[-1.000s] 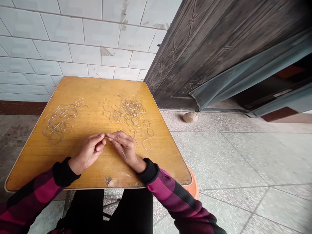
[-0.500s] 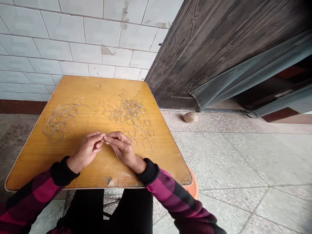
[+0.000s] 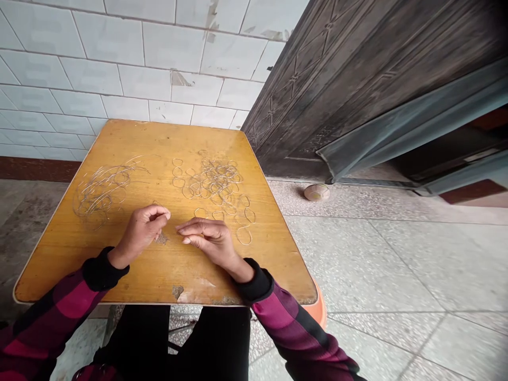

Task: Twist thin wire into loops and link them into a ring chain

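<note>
My left hand (image 3: 141, 230) is closed in a pinch over the near middle of the wooden table (image 3: 159, 283). A short curve of thin wire (image 3: 156, 202) shows just above its knuckles; the rest is hidden by the fingers. To its right, my right hand (image 3: 214, 241) is apart from it, thumb and fingers slightly spread with nothing visible between them. Beyond the right hand lies a spread of wires bent into figure-eight loops (image 3: 218, 182), one of them (image 3: 244, 235) close by on the right. Loose lengths of wire (image 3: 103, 190) lie in a tangled heap at the left.
A white tiled wall (image 3: 123, 79) stands behind the table, and a dark carved wooden door (image 3: 301, 106) at the right rear. A grey-green curtain (image 3: 357, 153) hangs there. On the floor sits a roundish ball-like object (image 3: 316, 192). An orange stool edge (image 3: 320, 307) shows below the table's right corner.
My hands have come apart: the right has moved right and its fingers have loosened, while the left stays pinched. The view has shifted slightly.
</note>
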A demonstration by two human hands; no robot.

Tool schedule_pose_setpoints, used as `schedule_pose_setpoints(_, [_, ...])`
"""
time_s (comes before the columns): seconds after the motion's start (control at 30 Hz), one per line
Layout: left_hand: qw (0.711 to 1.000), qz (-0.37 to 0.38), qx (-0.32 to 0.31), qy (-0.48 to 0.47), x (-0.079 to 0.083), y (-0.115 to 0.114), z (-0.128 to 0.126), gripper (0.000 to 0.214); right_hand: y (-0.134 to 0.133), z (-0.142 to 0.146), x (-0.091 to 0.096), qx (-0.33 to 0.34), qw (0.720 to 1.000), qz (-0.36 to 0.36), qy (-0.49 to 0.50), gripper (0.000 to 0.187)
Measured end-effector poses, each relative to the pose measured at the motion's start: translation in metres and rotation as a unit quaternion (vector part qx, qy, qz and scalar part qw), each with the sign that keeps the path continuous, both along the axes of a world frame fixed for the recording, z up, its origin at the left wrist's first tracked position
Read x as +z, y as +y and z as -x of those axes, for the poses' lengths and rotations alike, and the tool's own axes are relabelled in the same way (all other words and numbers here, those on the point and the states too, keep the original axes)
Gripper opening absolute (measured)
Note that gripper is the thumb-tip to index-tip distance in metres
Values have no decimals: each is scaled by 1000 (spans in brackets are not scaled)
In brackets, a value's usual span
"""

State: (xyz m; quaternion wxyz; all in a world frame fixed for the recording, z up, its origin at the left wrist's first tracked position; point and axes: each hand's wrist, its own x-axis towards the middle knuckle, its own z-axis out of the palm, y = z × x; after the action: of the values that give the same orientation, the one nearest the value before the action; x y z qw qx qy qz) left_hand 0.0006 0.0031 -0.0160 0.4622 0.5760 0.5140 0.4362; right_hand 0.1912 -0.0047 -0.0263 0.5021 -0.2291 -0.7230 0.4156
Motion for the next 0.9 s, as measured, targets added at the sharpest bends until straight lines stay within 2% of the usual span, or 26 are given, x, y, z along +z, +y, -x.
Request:
schedule_pose_setpoints(0.07, [1000,-21,2,20,3,-1,0,15,0,-1,0,19,994,98,39,10])
schedule_pose_setpoints(0.2, [996,-70,-26,42,3,-1,1,13,4,-3,-1,72,960,252,94,20])
schedule_pose_setpoints(0.3, [988,-124,-48,81,0,-2,1,13,9,-3,-4,76,945,305,94,28])
schedule_pose_setpoints(0.4, [975,-179,-55,122,-2,-3,-1,14,11,0,-5,52,943,319,76,34])
schedule_pose_setpoints(0.47, [967,-205,-54,145,-3,-4,-2,15,10,3,-5,16,951,306,46,35])
schedule_pose_setpoints(0.53, [959,-224,-52,167,-4,-5,-4,16,6,5,-3,-34,964,263,-9,34])
schedule_pose_setpoints(0.6, [951,-235,-49,194,-5,-6,-5,17,2,8,0,-90,973,187,-100,34])
schedule_pose_setpoints(0.67, [944,-238,-50,224,-7,-6,-6,17,-1,9,1,-145,961,92,-217,35])
schedule_pose_setpoints(0.7, [940,-238,-52,238,-8,-6,-7,17,-2,10,1,-172,943,46,-281,37])
schedule_pose_setpoints(0.77, [934,-234,-59,265,-9,-6,-7,18,-2,12,-1,-209,889,-18,-407,43])
schedule_pose_setpoints(0.83, [927,-229,-65,289,-10,-5,-8,18,-2,13,-2,-212,828,-44,-517,50])
schedule_pose_setpoints(0.9, [922,-222,-72,309,-11,-4,-8,18,-2,14,-1,-190,782,-53,-592,55])
